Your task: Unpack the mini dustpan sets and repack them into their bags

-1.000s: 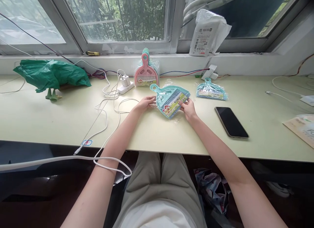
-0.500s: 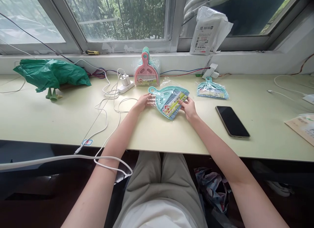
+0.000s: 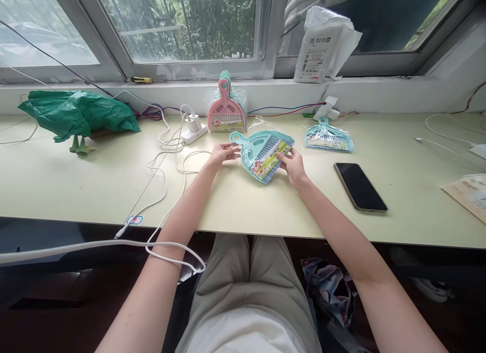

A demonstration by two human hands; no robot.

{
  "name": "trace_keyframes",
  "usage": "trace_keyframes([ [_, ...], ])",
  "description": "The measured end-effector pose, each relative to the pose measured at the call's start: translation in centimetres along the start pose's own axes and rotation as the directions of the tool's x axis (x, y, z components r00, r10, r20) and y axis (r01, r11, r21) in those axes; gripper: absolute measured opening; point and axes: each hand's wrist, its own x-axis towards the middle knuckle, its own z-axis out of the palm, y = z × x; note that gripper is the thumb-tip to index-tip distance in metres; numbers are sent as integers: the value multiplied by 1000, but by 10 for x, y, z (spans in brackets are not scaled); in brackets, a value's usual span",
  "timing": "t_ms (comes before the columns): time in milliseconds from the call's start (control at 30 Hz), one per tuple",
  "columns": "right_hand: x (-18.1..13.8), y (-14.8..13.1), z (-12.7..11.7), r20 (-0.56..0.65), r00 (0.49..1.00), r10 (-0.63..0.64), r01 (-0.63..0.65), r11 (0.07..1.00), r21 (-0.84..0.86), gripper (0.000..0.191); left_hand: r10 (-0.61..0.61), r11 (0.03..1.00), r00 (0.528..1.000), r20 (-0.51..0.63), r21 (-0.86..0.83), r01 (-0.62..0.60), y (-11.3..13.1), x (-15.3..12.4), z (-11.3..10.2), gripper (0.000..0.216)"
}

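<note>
A turquoise dustpan-and-brush set [image 3: 255, 156] in clear plastic wrap, with a printed label, is tilted above the table in front of me. My right hand [image 3: 291, 165] grips its lower right edge, thumb over the label and brush bristles. At the left side, just below the looped handle, my left hand [image 3: 225, 154] has its fingers stretched and slightly apart against the wrap's edge; their tips are partly hidden. Another wrapped turquoise set [image 3: 328, 137] lies to the right. Behind stands a stack of wrapped sets [image 3: 227, 112], a pink one foremost.
White cables [image 3: 165, 175] run across the table, one passing over my left forearm. A power strip [image 3: 194, 134] sits behind them. A green plastic bag [image 3: 81, 115] lies at the left, a phone [image 3: 360, 187] at the right. A white package [image 3: 317, 51] rests on the windowsill.
My left fingers have shifted slightly right along the wrap's edge and look more outstretched. The wrapped set stays almost in place in my right hand.
</note>
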Motion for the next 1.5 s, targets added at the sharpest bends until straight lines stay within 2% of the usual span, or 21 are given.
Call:
trace_keyframes([
  [233,-2,-5,1,1,1000,-4,5,999,-47,44,51,997,998,-34,67,-49,-3,4,0,42],
  [333,-2,-4,0,-16,1000,-8,7,998,-66,43,76,979,997,-23,190,-70,-10,8,0,37],
  [400,-1,-3,-1,-20,1000,-7,6,997,-81,42,161,931,983,-93,344,-120,-13,10,1,31],
  [467,-1,-3,-1,-5,1000,-4,4,997,-80,41,305,832,932,-197,532,-160,-14,9,3,35],
  [533,-2,-5,0,25,1000,5,-3,997,-71,42,442,718,860,-255,675,-169,-12,8,5,39],
  [633,-5,-7,3,91,995,36,-29,996,-85,44,561,631,782,-271,752,-192,-8,4,7,36],
  [700,-7,-8,5,142,988,60,-44,993,-110,47,565,640,790,-239,732,-236,-5,3,7,39],
  [800,-8,-7,6,184,980,74,-51,990,-128,50,497,712,857,-137,629,-313,-3,3,7,47],
  [867,-8,-7,6,189,979,71,-47,990,-130,52,485,771,867,-112,523,-364,-3,5,6,46],
  [1000,-8,-7,5,198,978,57,-31,991,-131,54,490,842,859,-150,334,-423,-2,6,6,42],
  [1167,-9,-12,5,187,982,27,-6,994,-111,53,427,877,870,-247,349,-331,-2,7,0,36],
  [1333,-5,-15,-1,97,995,-8,18,995,-98,50,368,911,813,-451,350,-219,0,13,-23,27],
  [1500,-2,-14,-4,31,999,-8,11,997,-79,45,236,965,684,-690,246,-84,3,20,-49,16],
])
